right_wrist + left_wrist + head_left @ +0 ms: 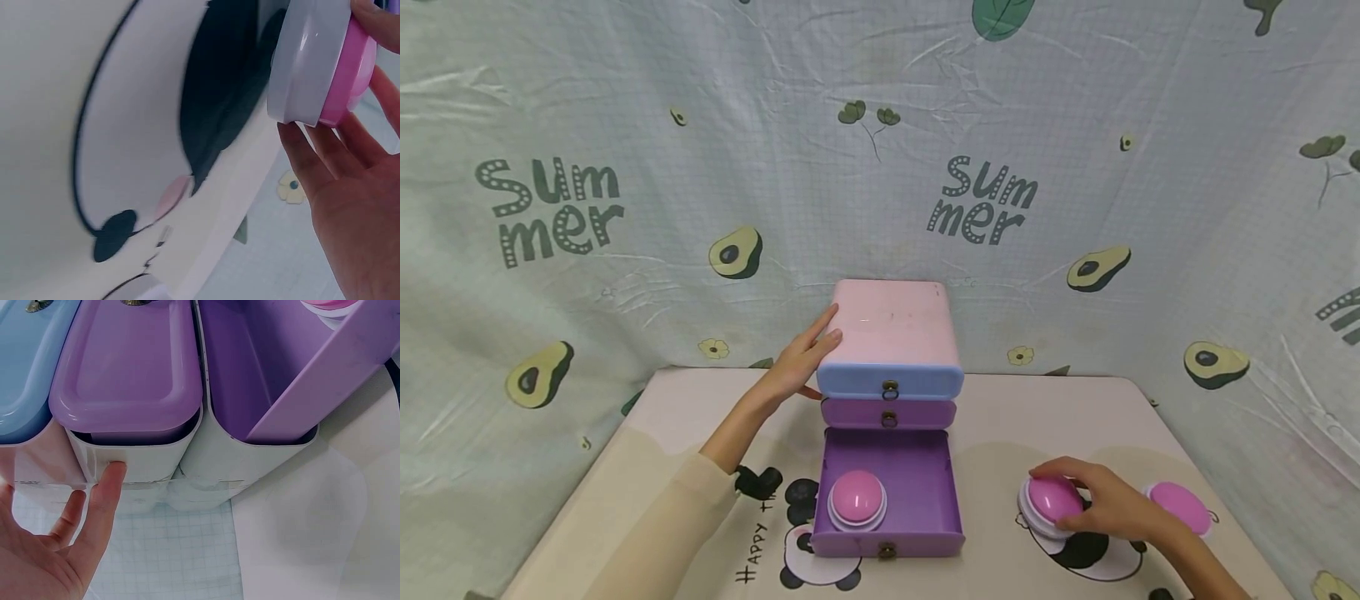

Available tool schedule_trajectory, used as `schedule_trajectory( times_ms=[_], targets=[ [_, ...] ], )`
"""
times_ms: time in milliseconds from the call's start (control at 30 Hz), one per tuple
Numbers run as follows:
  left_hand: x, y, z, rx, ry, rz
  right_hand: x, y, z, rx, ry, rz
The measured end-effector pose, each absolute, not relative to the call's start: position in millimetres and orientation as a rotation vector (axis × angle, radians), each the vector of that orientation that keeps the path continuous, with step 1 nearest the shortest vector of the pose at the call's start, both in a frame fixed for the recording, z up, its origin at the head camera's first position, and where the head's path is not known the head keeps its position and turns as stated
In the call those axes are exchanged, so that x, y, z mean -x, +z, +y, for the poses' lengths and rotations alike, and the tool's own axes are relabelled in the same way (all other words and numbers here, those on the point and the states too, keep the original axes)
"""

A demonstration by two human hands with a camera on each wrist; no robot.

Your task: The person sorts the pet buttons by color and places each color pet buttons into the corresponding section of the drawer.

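Observation:
My left hand (797, 362) rests on the left side of a stacked drawer cabinet (895, 321), its fingers extended. In the left wrist view one straight fingertip of that hand (69, 550) touches the white casing by the middle drawer (128, 369). The bottom purple drawer (921, 492) is pulled out and holds a pink-domed push button (857, 498) with a white base. Over to the right, my right hand (1105, 500) grips a second pink push button (1055, 500) by its edges. The right wrist view shows thumb and fingers around that button (312, 62), tilted and close over the tabletop.
A third pink push button (1180, 507) lies right of my right hand, partly behind the wrist. The blue top drawer (857, 382) sits closed. Panda drawings mark the tabletop (1000, 467), and a printed curtain (850, 200) hangs behind it.

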State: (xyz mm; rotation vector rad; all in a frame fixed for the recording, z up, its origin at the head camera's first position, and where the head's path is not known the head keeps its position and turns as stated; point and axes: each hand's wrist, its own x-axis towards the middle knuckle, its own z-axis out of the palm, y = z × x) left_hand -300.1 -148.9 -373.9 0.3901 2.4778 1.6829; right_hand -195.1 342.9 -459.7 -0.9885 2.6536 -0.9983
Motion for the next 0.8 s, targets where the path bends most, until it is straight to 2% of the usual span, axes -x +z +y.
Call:
schedule_trajectory(
  times_ms=[333, 800],
  targets=[
    [300, -373, -149, -0.370, 1.675, 2.476, 211, -435, 322, 1.038, -0.919, 2.688],
    [299, -371, -150, -0.355, 1.686, 2.451, 234, -401, 265, 1.290, -0.837, 2.661]
  ],
)
